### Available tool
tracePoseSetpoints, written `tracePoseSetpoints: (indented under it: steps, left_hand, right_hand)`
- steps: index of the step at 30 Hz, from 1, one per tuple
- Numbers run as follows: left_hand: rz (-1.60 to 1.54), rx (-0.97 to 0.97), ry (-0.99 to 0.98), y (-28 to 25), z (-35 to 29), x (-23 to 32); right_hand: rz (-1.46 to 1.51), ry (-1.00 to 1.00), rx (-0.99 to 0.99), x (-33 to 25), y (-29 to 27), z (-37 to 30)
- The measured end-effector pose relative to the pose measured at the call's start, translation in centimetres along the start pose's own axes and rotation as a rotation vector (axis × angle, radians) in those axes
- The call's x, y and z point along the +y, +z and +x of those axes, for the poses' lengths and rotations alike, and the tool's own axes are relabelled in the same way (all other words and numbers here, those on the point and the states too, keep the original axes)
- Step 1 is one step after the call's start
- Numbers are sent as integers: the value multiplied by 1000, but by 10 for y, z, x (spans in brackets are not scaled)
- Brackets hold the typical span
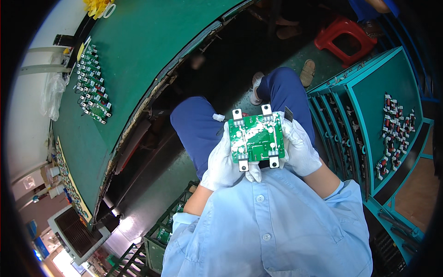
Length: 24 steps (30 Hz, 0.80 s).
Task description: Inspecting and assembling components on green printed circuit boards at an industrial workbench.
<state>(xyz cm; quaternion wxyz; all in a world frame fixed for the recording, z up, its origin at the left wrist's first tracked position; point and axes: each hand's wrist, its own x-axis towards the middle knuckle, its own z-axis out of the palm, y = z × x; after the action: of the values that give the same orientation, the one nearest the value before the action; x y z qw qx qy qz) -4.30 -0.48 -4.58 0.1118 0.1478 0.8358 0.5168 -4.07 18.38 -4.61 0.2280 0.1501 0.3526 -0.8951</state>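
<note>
Evidently a holding step: left hand (221, 162) and right hand (299, 142) clamped on opposite edges of a green circuit board (256, 138); next move likely calls for even grip.

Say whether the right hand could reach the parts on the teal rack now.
Probably yes, once freed: the right hand holds the circuit board, but nothing visible blocks its way to the parts on the teal rack.
</note>
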Motion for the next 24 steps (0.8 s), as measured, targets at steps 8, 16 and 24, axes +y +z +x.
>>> tracePoseSetpoints:
  steps: [8,16,24]
  left_hand:
    - [-1446,-310,-446,-9,0,9]
    - [-1511,-276,-543,-11,8,28]
    - [-414,-194,-99,-11,9,31]
  right_hand:
    - [119,-17,57,1,9,0]
    - [158,12,32,9,-4,4]
    - [110,-57,28,8,-6,2]
